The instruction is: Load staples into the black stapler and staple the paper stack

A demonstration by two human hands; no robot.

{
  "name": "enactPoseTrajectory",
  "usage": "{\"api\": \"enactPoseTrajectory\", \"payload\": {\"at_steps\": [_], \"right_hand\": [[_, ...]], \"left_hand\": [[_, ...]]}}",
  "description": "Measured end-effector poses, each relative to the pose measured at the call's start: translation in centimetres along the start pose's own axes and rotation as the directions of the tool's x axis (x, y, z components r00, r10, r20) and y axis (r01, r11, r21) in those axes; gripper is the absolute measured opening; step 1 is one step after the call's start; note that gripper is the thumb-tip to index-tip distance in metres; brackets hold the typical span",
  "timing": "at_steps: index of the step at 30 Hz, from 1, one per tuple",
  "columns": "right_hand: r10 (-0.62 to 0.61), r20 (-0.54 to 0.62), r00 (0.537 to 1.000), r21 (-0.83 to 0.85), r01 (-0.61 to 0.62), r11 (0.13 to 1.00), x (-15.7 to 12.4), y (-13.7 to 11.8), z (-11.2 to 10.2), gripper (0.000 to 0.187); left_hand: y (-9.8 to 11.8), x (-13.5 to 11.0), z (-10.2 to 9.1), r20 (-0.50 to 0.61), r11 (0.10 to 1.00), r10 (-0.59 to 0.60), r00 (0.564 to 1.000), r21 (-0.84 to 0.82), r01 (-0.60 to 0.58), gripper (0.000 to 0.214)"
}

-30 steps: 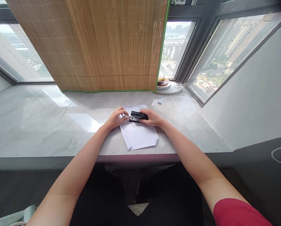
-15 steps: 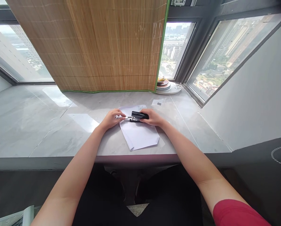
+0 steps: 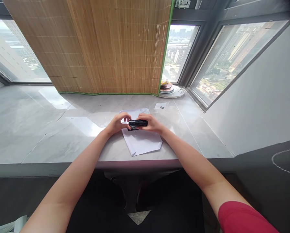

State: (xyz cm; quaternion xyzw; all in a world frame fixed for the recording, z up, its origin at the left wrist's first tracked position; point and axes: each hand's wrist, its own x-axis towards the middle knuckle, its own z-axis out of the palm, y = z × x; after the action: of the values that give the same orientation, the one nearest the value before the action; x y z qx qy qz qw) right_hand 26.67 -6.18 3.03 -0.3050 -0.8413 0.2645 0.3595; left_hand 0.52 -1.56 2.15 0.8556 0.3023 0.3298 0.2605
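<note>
The hands meet at the middle of the worktop (image 3: 40, 129). The left hand (image 3: 119, 123) is partly open, its fingers curled and its thumb and forefinger at the left end of a black stapler (image 3: 138, 123); whether they grip it, I cannot tell. The right hand (image 3: 150, 123) is closed round the stapler's right part, thumb on the near side and fingers over the far side. The stapler lies crosswise above the white paper (image 3: 145, 142); whether it rests on the sheet is hidden.

At the far left is a window (image 3: 14, 51), then patches of sunlight on the grey, marbled worktop. A green-edged bamboo blind (image 3: 98, 48) hangs behind the hands. The paper, its near corners creased, lies beneath them. Just right of its far end, two short grey staple strips (image 3: 162, 107) lie on a small pale slip (image 3: 157, 105). Further right, a stack of plates (image 3: 171, 94) stands by the window corner.
</note>
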Motion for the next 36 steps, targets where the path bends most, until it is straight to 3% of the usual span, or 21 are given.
{"api": "enactPoseTrajectory", "payload": {"at_steps": [3, 5, 7, 10, 13, 17, 21, 28, 36], "right_hand": [[0.026, -0.024, 0.999, -0.019, -0.026, 0.999, -0.2, 0.6, -0.7, 0.031], [0.072, -0.114, 0.991, -0.043, -0.078, 0.996, -0.6, 1.3, -1.9, 0.034], [0.143, -0.277, 0.95, -0.068, -0.168, 0.983, -1.1, 2.1, -3.2, 0.036], [0.232, -0.506, 0.831, -0.118, -0.333, 0.936, -2.2, 3.2, -5.2, 0.038], [0.269, -0.615, 0.741, -0.205, -0.48, 0.853, -3.1, 4.2, -6.7, 0.033], [0.343, -0.641, 0.687, -0.251, -0.609, 0.753, -3.8, 5.1, -7.8, 0.034], [0.409, -0.543, 0.734, -0.307, -0.627, 0.716, -4.0, 5.5, -7.8, 0.035], [0.37, -0.378, 0.848, -0.323, -0.496, 0.806, -3.3, 5.1, -6.7, 0.039], [0.364, -0.31, 0.879, -0.352, -0.461, 0.814, -2.9, 4.4, -6.2, 0.037]], "left_hand": [[-0.4, 0.2, -0.3, -0.027, 1.0, 0.01, 1.0, 0.026, -0.009, 0.044], [-1.1, 0.2, -0.4, -0.116, 0.993, -0.06, 0.991, 0.098, 0.071, 0.037], [-2.4, 0.2, -0.3, -0.275, 0.95, -0.189, 0.943, 0.193, 0.247, 0.031], [-4.4, 0.1, 0.0, -0.452, 0.854, -0.322, 0.832, 0.24, 0.461, 0.031], [-5.4, 0.1, 0.2, -0.448, 0.826, -0.357, 0.82, 0.258, 0.501, 0.027], [-4.7, 0.2, 0.0, -0.382, 0.847, -0.391, 0.837, 0.207, 0.49, 0.006], [-3.7, 0.3, -0.6, -0.362, 0.879, -0.441, 0.821, 0.011, 0.477, 0.004], [-3.3, 0.5, -1.1, -0.413, 0.86, -0.488, 0.769, -0.075, 0.505, 0.02], [-3.3, 0.5, -1.2, -0.419, 0.814, -0.564, 0.712, -0.135, 0.566, 0.018]]}}
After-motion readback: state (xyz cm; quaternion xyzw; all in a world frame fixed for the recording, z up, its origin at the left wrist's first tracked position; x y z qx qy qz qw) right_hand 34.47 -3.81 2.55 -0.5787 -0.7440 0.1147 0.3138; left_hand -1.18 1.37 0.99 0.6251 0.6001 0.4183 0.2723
